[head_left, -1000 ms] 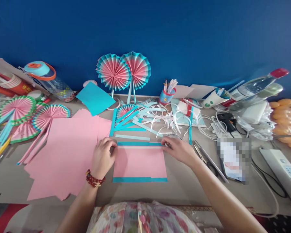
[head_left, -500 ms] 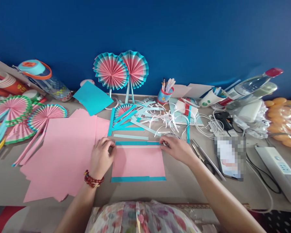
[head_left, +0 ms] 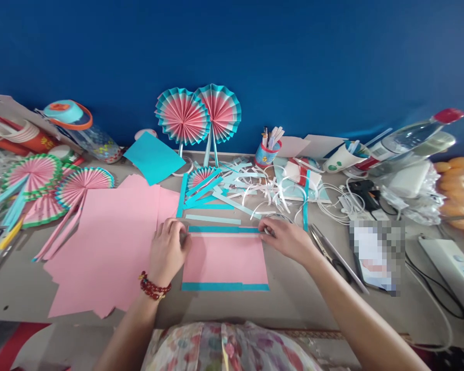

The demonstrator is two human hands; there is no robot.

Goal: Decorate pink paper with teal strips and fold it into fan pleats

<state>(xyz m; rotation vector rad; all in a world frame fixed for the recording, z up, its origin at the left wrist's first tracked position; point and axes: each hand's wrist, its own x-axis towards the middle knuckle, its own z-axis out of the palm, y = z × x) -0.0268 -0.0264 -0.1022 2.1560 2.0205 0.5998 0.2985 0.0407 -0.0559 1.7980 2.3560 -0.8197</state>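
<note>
Pink sheet (head_left: 226,260) lies flat on the desk (head_left: 216,309), between the left grip (head_left: 168,250) at its far left corner and the right grip (head_left: 286,238) at its far right corner. The fingers of both are bent inward at those corners; I cannot tell whether either is closed on anything.

Well beyond the right grip, a blue pen cup (head_left: 266,155) with a red rim holds pens and pale sticks. Farther right of it, a tilted white cup (head_left: 339,161) holds several slim things. Far out beyond the left grip lean a clear bottle (head_left: 96,144) with a light blue lid and orange handle, and nested red paper cups (head_left: 33,141) with a red stick in them.

The sheet has a turquoise band along its far and near edges, each stepping slightly right of the middle, and a pale stripe inside the far band.

Yellow marks on the paper cups and the label on the red-capped bottle (head_left: 406,139), off past the right grip, are too small to read
</note>
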